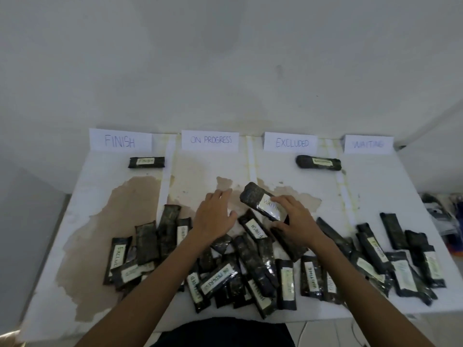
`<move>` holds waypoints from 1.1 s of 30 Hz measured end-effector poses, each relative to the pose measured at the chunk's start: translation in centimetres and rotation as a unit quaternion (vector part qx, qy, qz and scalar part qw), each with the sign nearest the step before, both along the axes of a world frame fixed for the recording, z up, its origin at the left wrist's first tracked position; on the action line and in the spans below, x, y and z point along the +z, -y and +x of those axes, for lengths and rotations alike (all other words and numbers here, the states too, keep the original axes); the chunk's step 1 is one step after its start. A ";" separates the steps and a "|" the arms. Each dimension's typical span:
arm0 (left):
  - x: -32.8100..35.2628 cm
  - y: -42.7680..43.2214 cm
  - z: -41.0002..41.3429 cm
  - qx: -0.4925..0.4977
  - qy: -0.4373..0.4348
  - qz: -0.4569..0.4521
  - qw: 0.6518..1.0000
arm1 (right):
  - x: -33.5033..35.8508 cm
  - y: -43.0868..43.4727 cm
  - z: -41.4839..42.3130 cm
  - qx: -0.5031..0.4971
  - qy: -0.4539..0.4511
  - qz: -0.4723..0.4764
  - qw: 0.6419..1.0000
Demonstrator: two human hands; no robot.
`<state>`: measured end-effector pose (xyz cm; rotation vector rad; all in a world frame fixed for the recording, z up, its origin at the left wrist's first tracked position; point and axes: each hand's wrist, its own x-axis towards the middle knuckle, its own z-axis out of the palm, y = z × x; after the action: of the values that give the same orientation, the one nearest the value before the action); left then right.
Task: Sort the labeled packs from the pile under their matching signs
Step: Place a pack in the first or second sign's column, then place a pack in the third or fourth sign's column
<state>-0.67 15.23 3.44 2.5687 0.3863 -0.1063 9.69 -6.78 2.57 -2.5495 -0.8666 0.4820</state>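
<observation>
The right hand (295, 221) grips a dark pack labeled WAITING (263, 204), with the fingers curled over its near end and the thumb underneath; the pack is tilted, its far end pointing up and to the left, raised above the pile (250, 266). The left hand (215, 214) is spread flat and empty, palm down, just left of that pack and apart from it, hovering over the bare table (375, 191) at the far edge of the pile. The pile lies across the near half of the white, stained table, a loose heap of dark packs overlapping at all angles, some label up and some face down; readable labels include FINISH, ON PROGRESS, WAITING and EXCLUDED. Four paper signs stand along the far edge against the wall: the FINISH sign (120, 141) on the left, then the ON PROGRESS sign (210, 140), the EXCLUDED sign (290, 142) and the WAITING sign (368, 144) on the right. One pack labeled FINISH (146, 162) lies flat just below its matching sign. Another pack (318, 162), whose label is too blurred to read surely, lies below and slightly right of the EXCLUDED sign. The held pack sits between the ON PROGRESS and EXCLUDED columns, well left of the WAITING sign.
</observation>
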 end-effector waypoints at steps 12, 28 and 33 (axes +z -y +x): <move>-1.9 17.6 13.3 -0.031 0.007 0.016 0.999 | -0.3 19.1 12.8 0.002 0.049 -0.032 0.998; -10.5 34.4 30.4 -0.152 -0.015 0.012 0.988 | -6.4 34.4 31.8 -0.052 0.114 -0.072 0.990; -12.8 36.7 34.1 -0.167 0.015 0.017 0.986 | -8.5 35.4 36.6 -0.040 0.117 -0.064 0.990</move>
<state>33.45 -21.43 -9.40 2.6441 -0.0576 -0.1819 46.27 -42.23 -5.89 -2.7867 -0.8314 0.2233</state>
